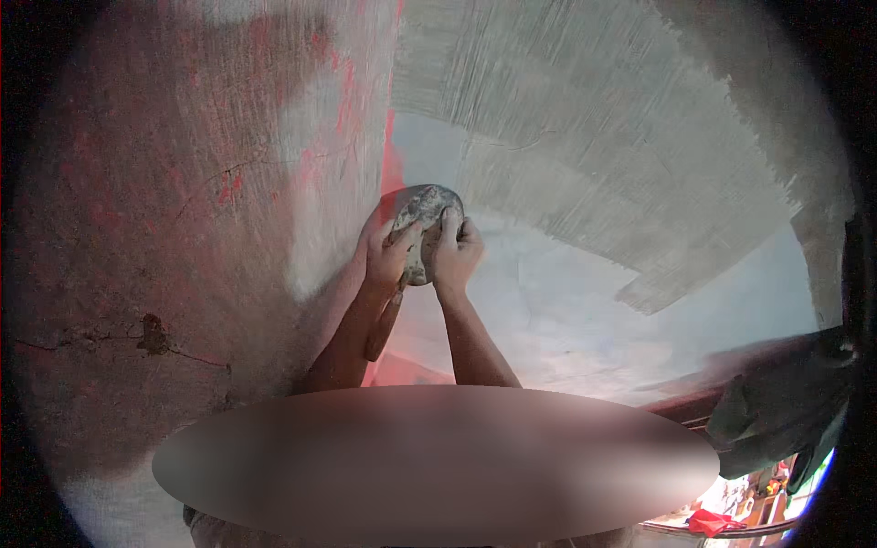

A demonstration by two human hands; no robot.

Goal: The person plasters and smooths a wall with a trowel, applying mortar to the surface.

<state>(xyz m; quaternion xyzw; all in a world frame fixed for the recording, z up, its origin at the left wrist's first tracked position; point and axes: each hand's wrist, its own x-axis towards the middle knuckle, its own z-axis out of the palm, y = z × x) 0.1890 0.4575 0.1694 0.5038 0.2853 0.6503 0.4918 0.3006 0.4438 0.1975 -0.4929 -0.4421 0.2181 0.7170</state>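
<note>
Both my hands are up in the middle of the head view, closed round a rounded, flat-looking dark tool (427, 197) smeared with grey plaster. My left hand (387, 259) grips its left side, thumb lying on the smeared face. Opposite it, my right hand (457, 250) holds the right edge, with its thumb pressed on the surface and the other fingers curled. A brown stick-like handle (383, 331) points down from below my left hand; whether it joins the rounded tool is hidden. The tool is close to a corner between two walls.
Ahead and right spreads a pale surface with a ragged patch of grey plaster (566, 164). On the left stands a worn, reddish wall (183, 228) with a crack and a small hole (153, 334). Dark cloth (786, 393) hangs at lower right, above a red cloth (713, 521). A blurred oval covers the lower middle.
</note>
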